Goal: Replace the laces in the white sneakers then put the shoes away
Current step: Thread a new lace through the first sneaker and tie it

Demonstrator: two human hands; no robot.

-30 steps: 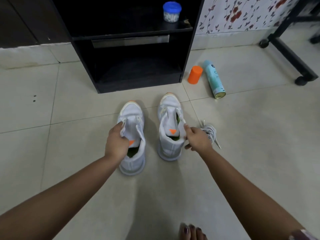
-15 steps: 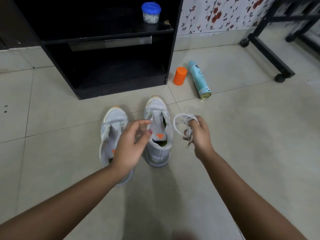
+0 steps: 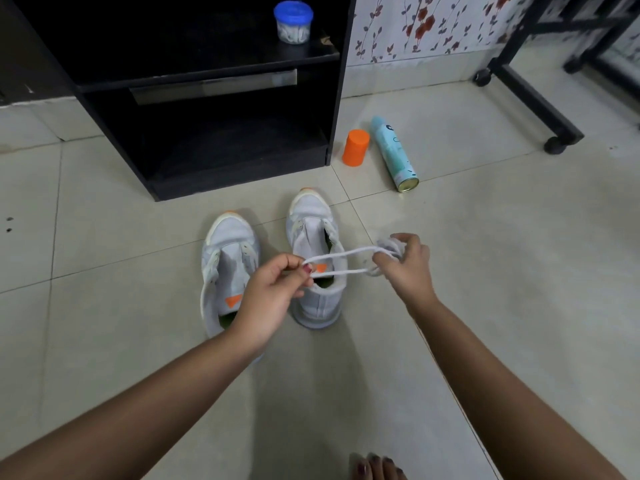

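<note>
Your left hand (image 3: pixel 273 292) pinches one end of the white lace (image 3: pixel 346 253) between thumb and forefinger. Your right hand (image 3: pixel 407 265) curls round the bunched rest of it. Two strands run taut between your hands, in the air above the heel of the right sneaker (image 3: pixel 311 216) and touching neither shoe as far as you can see.

The left sneaker (image 3: pixel 228 244) stands just beside it on the tiled floor (image 3: pixel 485 271), its heel partly hidden by your left wrist. Both point toes-first at the open lower shelf of the black cabinet (image 3: pixel 242 181). Their tongues are pulled up and the eyelets that show look empty.

So the task looks to be at its start: the old laces seem to be out, and you are only sorting out the new one. Threading both shoes and putting them away are left to do, probably on that shelf. Only one lace shows; a second one is not in sight.

An orange cap (image 3: pixel 355 147) and a spray can (image 3: pixel 393 152) lie right of the cabinet.
</note>
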